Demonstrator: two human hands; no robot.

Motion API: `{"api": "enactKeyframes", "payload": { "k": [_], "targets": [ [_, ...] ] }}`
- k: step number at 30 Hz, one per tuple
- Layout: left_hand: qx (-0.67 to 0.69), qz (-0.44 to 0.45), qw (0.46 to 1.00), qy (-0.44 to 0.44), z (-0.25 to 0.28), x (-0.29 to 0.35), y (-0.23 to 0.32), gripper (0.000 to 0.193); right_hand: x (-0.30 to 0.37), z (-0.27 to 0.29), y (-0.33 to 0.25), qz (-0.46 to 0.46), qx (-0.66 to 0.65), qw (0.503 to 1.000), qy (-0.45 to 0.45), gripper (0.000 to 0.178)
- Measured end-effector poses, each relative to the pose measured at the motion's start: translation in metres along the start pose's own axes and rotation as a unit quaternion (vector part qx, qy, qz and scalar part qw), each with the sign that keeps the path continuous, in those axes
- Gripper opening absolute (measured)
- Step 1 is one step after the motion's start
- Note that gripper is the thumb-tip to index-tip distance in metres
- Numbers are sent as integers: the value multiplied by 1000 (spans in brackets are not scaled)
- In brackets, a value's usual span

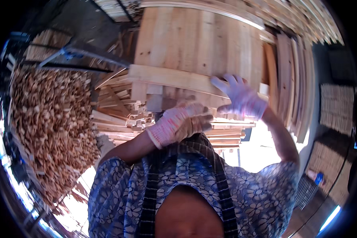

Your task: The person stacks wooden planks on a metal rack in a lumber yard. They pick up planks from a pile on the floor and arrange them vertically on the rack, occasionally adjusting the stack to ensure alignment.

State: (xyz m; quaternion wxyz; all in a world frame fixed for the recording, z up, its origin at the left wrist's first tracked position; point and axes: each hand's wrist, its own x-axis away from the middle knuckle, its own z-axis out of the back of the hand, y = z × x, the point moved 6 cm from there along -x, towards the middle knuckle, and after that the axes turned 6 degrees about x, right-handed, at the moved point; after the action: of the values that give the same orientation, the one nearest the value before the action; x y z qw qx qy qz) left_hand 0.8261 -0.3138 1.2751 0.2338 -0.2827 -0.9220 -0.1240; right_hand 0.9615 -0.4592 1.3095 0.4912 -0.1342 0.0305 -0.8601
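Note:
A wide panel of pale boards (186,39) lies in front of me. Across its near side runs a long flat wooden strip (170,77). My right hand (242,97), in a light knitted glove, spreads its fingers over the strip's right end; whether it touches the wood I cannot tell. Closer to my body, my left hand (174,123) wears a white and pink glove with dark, soiled fingers. Its fingers stretch toward the right, somewhat blurred, and nothing shows in them. Short wood pieces (160,102) sit under the panel's near left edge.
A large heap of small wood offcuts (57,131) fills the left side. Loose sticks (115,99) lie between heap and panel. Long boards (283,75) stand at the right, and more stacked lumber (297,18) lies behind. A blue metal frame (87,57) juts in at the left.

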Motion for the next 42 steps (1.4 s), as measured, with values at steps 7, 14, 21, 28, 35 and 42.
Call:
{"api": "enactKeyframes", "payload": {
  "k": [7, 14, 21, 28, 35, 42],
  "targets": [
    [-849, -393, 351, 46, -37, 44, 91, 68, -2, -17, -18, 14, 113, 972, 208, 83],
    [-944, -233, 220, 80, -10, 21, 150, 70, -3, -14, -6, 5, 28, 985, 168, 72],
    [-955, -93, 276, 48, -57, -25, 160, 80, 11, 8, 42, -76, -91, 983, 142, 61],
    [-900, -316, 286, -94, -126, -193, 112, 55, 216, 87, 304, -548, 38, 786, 283, 58],
    [-922, -353, 111, -115, -129, -270, 63, 71, 362, -3, 423, -672, -135, 710, 164, 100],
    [-928, -340, 115, -101, -127, -265, 65, 71, 333, -7, 415, -648, -204, 725, 112, 109]
  ]
}}
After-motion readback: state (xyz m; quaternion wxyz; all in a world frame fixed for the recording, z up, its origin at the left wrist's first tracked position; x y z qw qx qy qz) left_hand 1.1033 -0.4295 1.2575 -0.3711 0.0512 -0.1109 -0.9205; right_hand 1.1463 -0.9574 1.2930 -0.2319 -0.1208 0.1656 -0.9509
